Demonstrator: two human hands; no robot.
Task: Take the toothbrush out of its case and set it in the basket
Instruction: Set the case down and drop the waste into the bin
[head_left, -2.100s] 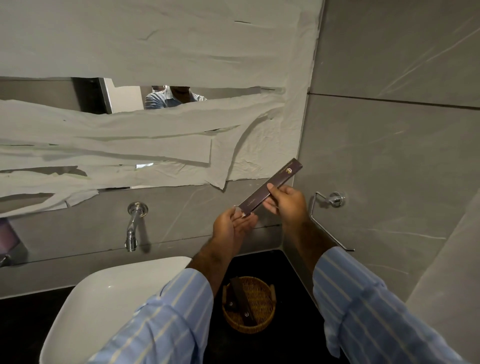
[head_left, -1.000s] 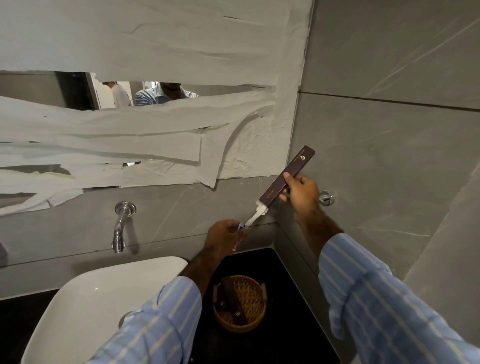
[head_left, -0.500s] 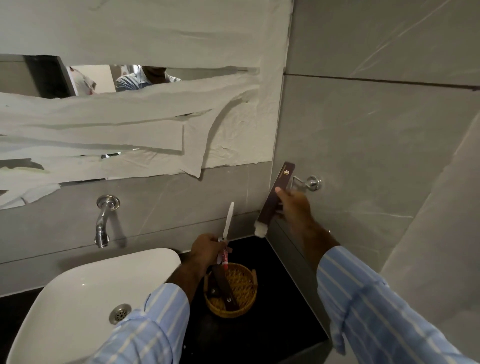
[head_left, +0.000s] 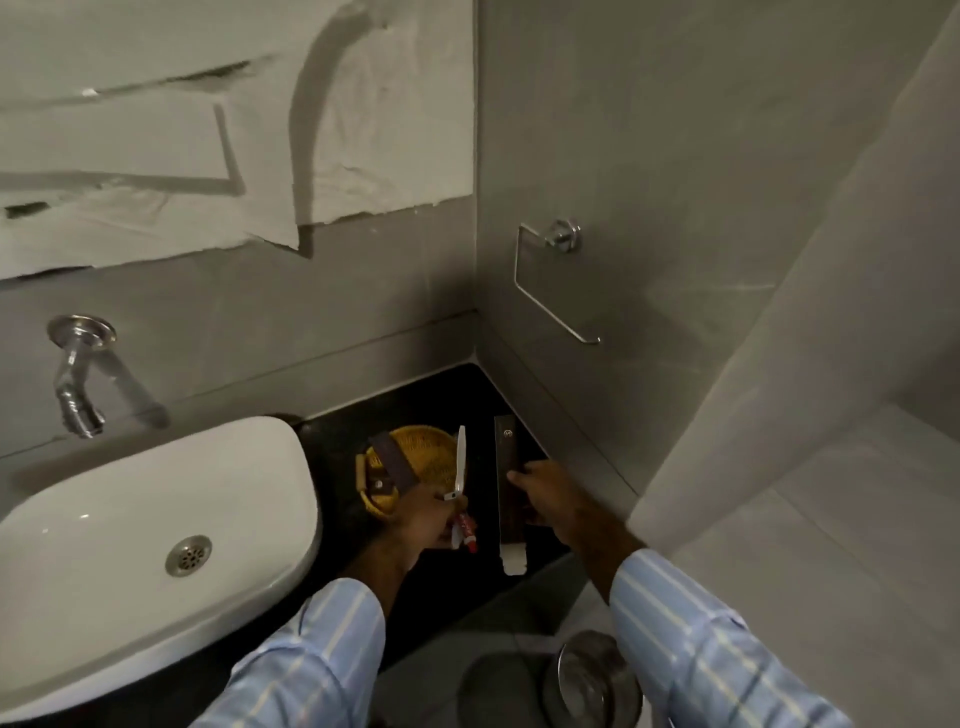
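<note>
My left hand (head_left: 423, 519) grips a white toothbrush (head_left: 459, 465) together with a small red-and-white toothpaste tube (head_left: 466, 530). The brush points up over the near right rim of the round wicker basket (head_left: 415, 449) on the black counter. A dark flat case (head_left: 395, 461) leans inside the basket. My right hand (head_left: 540, 496) holds the dark brown toothbrush case (head_left: 505, 467) low over the counter, just right of the basket, its white flap (head_left: 514, 558) hanging open at the near end.
A white basin (head_left: 156, 514) with a metal drain fills the left; a chrome tap (head_left: 78, 379) juts from the wall above it. A chrome holder (head_left: 556, 270) is fixed to the right wall. A metal bin (head_left: 592, 680) stands on the floor below.
The toothbrush slid out of the case into my left hand. Both hands have dropped: the brush now over the basket, the case down to the counter beside it. My view tilted downward.
</note>
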